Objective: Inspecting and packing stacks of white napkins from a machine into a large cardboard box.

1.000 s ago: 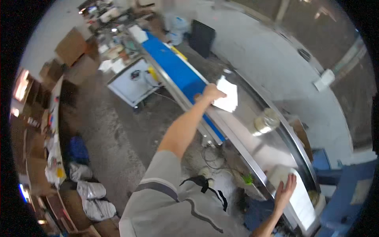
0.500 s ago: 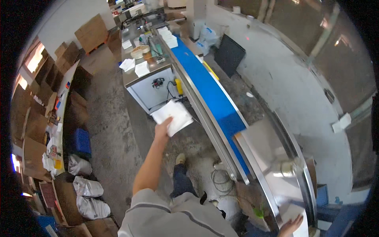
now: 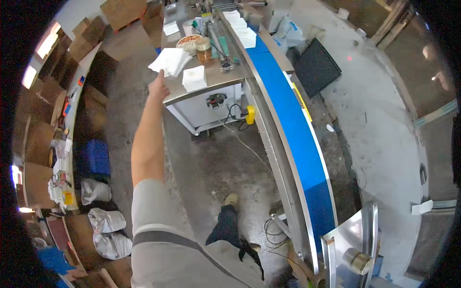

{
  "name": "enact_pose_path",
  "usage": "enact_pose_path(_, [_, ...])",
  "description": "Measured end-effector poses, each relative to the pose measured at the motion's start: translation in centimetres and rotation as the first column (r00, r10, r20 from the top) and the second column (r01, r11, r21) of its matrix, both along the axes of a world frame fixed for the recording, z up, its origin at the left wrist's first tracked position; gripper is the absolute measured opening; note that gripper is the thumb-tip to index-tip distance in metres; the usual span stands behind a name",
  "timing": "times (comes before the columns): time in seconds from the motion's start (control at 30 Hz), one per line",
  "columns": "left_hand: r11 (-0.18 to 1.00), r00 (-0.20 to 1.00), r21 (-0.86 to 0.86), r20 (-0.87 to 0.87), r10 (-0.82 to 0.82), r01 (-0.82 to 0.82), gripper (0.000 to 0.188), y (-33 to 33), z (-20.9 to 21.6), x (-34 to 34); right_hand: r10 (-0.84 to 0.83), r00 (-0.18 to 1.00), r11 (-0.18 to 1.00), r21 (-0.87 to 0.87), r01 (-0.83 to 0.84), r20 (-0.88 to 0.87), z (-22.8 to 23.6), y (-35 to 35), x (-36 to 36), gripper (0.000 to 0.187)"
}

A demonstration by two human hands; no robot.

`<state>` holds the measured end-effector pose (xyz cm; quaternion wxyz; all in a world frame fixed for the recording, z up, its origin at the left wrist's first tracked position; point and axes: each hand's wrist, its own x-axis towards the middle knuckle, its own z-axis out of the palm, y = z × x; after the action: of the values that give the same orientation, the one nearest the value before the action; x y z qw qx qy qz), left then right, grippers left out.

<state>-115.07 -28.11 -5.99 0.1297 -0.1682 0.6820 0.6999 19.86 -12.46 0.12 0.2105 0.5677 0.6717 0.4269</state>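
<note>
Since the earlier head view, the left hand [image 3: 158, 87] has brought white sheets [image 3: 170, 61] from above the floor to the metal table [image 3: 222, 79], beside a paper stack [image 3: 194, 79]. A digit meets their near edge; I cannot tell whether it clamps them, nor the right hand's grip.

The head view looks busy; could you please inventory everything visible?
Table: one, grey-brown, ahead
Belt: one, blue, right of centre
Fanned sheets: one stack, white, table's left edge
Table stacks: two, white, on table
Belt stacks: several, white, belt's far end
Bowl: one, pale, on table
Jar: one, amber, beside bowl
Device: one, yellow, left of belt
Panel: one, black, right of belt
Crate: one, blue, left side
Sacks: three, white, lower left
Boxes: several, brown, left side
Metal tray: one, silver, lower right
Canister: one, brassy, on metal tray
Shoe: one, beige, lower centre
Left hand: one, bare, at fanned sheets
</note>
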Motion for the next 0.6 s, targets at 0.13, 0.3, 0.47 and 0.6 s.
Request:
enact_pose_path(0.13, [0.773,0.776,-0.634,-0.479,-0.411,0.017,0.051,-4.2,-9.3,4.7,0.002,0.995,0.999,-0.052,-0.007,-0.098,-3.5,1.1,3.7,0.038])
enact_pose_path(0.3, [0.633,0.732,-0.439,0.089,-0.676,0.638,0.032,-2.0,-12.8,33.8,-0.260,0.906,0.960,-0.193,0.204,-0.335,-1.3,-3.8,1.8,0.033])
enact_pose_path(0.47, [0.127,0.137,-0.089,0.113,-0.984,0.988,0.034,-1.2,-13.3,57.9,0.042,0.895,0.998,-0.031,-0.062,-0.445,-6.4,-6.9,11.5,0.032])
enact_pose_path(0.6, [-0.085,-0.100,0.113,0.134,-0.986,0.990,0.035,2.5,4.2,74.4,-0.034,0.637,0.993,0.048,0.111,-0.770,0.5,-6.1,-3.4,0.048])
